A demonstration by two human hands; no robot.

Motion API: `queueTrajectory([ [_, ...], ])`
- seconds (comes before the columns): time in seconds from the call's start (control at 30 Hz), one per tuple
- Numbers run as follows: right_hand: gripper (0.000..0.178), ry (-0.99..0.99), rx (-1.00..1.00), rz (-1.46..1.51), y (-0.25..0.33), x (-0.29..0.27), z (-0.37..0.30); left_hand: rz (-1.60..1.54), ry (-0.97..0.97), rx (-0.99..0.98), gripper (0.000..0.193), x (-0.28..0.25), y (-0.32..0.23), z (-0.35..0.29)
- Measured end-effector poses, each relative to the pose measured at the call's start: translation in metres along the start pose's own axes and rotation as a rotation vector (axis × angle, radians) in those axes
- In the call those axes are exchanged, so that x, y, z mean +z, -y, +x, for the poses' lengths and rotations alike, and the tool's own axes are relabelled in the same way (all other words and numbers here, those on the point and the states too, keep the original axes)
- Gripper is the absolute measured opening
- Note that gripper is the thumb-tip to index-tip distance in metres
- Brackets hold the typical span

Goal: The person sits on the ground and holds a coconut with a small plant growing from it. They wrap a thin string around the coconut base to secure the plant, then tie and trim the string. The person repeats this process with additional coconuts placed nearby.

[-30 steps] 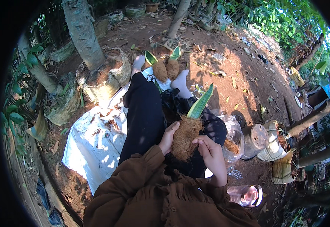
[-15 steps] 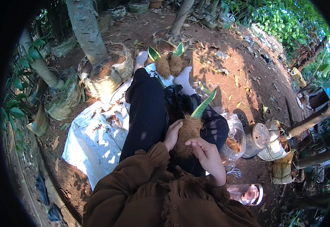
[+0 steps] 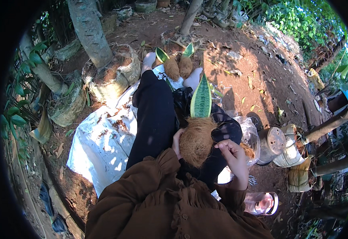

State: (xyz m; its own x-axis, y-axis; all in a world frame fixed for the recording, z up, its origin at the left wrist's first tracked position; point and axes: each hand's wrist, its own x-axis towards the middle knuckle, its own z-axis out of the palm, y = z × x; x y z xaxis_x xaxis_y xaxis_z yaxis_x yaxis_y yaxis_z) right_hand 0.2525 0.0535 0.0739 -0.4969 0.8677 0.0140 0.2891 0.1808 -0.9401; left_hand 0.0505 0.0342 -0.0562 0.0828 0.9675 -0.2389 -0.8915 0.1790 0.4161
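A ball of brown coconut fibre point(image 3: 198, 141) rests over my lap, with a broad snake plant leaf point(image 3: 201, 98), green with yellow edges, standing up from its top. My left hand point(image 3: 177, 144) grips the ball from its left side, the fingers partly hidden behind it. Just off the ball's right side, my right hand point(image 3: 234, 157) is closed in a pinch of thumb and forefinger. Whatever it pinches is too fine to make out. Between my feet sit two more fibre-wrapped bundles point(image 3: 171, 69), each with a short snake plant leaf.
A white sheet point(image 3: 98, 147) strewn with fibre bits spreads to the left. On my right are a clear plastic bag point(image 3: 252, 137) with fibre, a grey pot point(image 3: 273, 142) on its side and a pink clear container point(image 3: 260, 204). A tree in a sack planter point(image 3: 112, 85) stands far left.
The fibre ball has turned, so its leaf now points straight away and shows its broad face. My right hand has moved off the ball to the right.
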Motion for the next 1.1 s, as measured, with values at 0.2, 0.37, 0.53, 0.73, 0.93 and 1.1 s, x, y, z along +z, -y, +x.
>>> queueTrajectory([
  [0.2, 0.016, -0.099, -0.014, -0.024, -0.005, 0.006, 0.003, -0.091, 0.203, 0.05, 0.043, -0.013, 0.005, 0.003],
  [0.37, 0.017, -0.079, -0.031, -0.036, -0.008, 0.007, 0.005, -0.028, 0.286, 0.231, 0.032, -0.003, 0.007, -0.003],
  [0.53, 0.013, -0.07, 0.002, -0.011, -0.014, 0.016, 0.012, 0.369, 0.048, 0.384, 0.036, 0.002, 0.008, -0.005],
  [0.73, 0.01, -0.145, -0.091, 0.036, -0.022, 0.019, 0.019, 0.335, 0.073, 0.395, 0.038, -0.003, 0.014, 0.001],
  [0.93, 0.009, -0.12, -0.035, 0.024, -0.027, 0.023, 0.021, 0.024, 0.149, 0.237, 0.04, -0.004, 0.006, 0.002],
  [1.1, 0.006, -0.17, -0.079, 0.103, -0.036, 0.025, 0.027, -0.176, 0.175, 0.119, 0.042, -0.001, 0.004, 0.002],
])
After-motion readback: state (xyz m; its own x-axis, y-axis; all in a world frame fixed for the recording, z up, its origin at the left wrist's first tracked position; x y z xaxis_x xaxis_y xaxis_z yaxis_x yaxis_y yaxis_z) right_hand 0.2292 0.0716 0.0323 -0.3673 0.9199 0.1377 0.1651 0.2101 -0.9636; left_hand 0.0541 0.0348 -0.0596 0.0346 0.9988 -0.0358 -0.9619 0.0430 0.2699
